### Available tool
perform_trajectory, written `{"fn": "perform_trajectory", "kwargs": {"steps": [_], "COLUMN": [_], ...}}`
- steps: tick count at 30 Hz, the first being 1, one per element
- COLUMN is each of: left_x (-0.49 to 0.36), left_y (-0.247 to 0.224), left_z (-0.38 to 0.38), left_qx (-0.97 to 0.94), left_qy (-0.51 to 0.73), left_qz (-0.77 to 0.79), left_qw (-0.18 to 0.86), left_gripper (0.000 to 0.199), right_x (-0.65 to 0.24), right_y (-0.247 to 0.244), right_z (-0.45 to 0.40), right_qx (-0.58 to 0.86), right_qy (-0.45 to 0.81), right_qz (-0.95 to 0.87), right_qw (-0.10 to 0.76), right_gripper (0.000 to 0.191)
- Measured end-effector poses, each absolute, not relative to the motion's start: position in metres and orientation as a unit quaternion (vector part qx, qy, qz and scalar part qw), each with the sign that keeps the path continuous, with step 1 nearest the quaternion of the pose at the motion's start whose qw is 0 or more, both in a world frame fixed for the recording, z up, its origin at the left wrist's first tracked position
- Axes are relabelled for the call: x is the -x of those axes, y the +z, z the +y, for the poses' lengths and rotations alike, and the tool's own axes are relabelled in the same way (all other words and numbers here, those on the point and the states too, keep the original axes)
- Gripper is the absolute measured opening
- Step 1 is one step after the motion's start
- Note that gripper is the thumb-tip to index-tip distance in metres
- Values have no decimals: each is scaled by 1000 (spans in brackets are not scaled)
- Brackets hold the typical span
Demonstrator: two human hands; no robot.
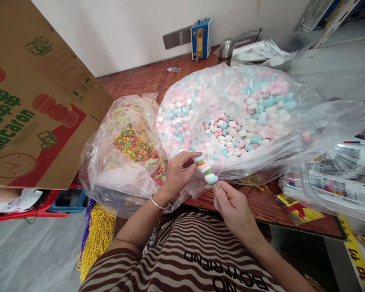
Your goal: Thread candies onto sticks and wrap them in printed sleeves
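Between my hands hangs a short string of candies (207, 172) in blue, orange, pink, white and green. My left hand (180, 171), with a bracelet at the wrist, pinches its upper end at a blue piece. At the lower end, my right hand (231, 202) is closed with thumb and fingers together just below a blue piece. Behind them lies a big clear bag of pink, white and blue candies (234, 132), its mouth open. To the left stands an open clear bag of small colourful ring-shaped pieces (136, 144).
A large cardboard box (42, 97) leans in at the left. At the back are a blue device (201, 39) and a metal flask (226, 49). Plastic packaging (343, 170) and a yellow packet (299, 209) lie at the right. Gold strands (99, 239) hang off the front edge.
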State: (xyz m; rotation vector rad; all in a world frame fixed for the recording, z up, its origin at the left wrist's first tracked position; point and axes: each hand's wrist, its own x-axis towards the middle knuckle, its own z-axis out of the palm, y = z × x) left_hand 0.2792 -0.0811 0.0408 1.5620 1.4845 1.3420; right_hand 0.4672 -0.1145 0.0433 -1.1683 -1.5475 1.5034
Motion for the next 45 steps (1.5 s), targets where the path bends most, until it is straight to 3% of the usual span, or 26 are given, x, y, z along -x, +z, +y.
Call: {"fn": "perform_trajectory", "kwargs": {"steps": [8,13,18,23,29,45], "left_x": [-279,-289,-308,-315,-321,-336], "left_y": [34,43,55,63,64,54], "left_z": [-81,-82,-77,-80,-87,-101], "left_qx": [-592,-445,-211,-173,-184,-204], "left_qy": [532,625,730,715,712,737], "left_qz": [529,475,396,337,302,349], "left_qw": [295,431,515,588,607,542], "left_gripper": [30,15,23,26,16,33], "right_x": [-455,-448,-440,-436,-435,-437], "right_y": [36,23,17,12,9,7], "right_z": [-115,-117,-119,-117,-117,-122], "right_qx": [450,449,414,390,381,344], "right_qy": [536,433,289,186,113,14], "right_qz": [-620,-684,-756,-795,-815,-850], "right_qw": [353,379,415,425,422,400], "right_gripper": [36,32,27,26,31,39]}}
